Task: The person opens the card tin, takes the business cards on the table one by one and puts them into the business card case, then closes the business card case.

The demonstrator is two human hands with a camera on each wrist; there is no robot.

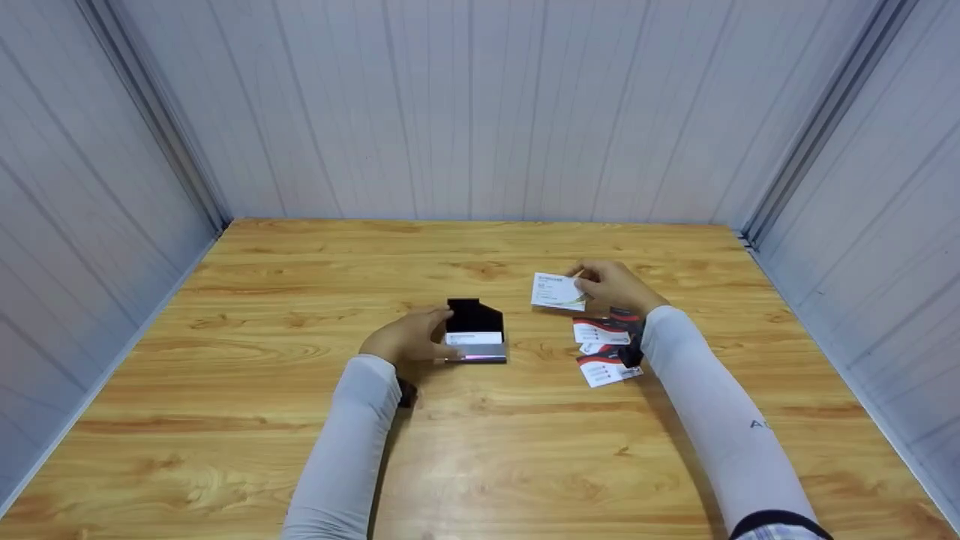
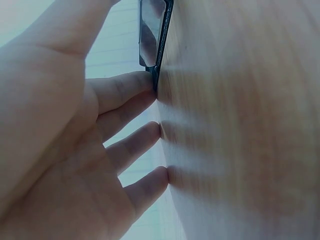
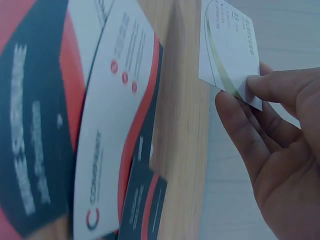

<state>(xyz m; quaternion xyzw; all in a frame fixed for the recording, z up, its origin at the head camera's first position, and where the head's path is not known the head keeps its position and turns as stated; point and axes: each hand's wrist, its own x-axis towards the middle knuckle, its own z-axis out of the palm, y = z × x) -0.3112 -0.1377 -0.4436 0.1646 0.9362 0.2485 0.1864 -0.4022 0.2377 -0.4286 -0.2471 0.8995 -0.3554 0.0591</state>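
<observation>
A black business card holder (image 1: 476, 351) stands on the table with a white card (image 1: 472, 338) in its slot. My left hand (image 1: 409, 334) grips its left side, thumb over the front and fingers at the back edge. In the left wrist view the index fingertip meets the dark holder (image 2: 155, 37) and the other fingertips rest at the tabletop. My right hand (image 1: 615, 285) pinches a white business card (image 1: 556, 291) with a gold curve by its right edge, thumb on the printed face. The same card (image 3: 230, 45) shows raised in the right wrist view.
Several red, black and white business cards (image 1: 600, 331) lie overlapping beneath my right wrist; one card (image 3: 112, 120) shows a printed company logo close up. The wood-grain table (image 1: 480, 450) is bounded by pale panel walls (image 1: 480, 112) at the back and sides.
</observation>
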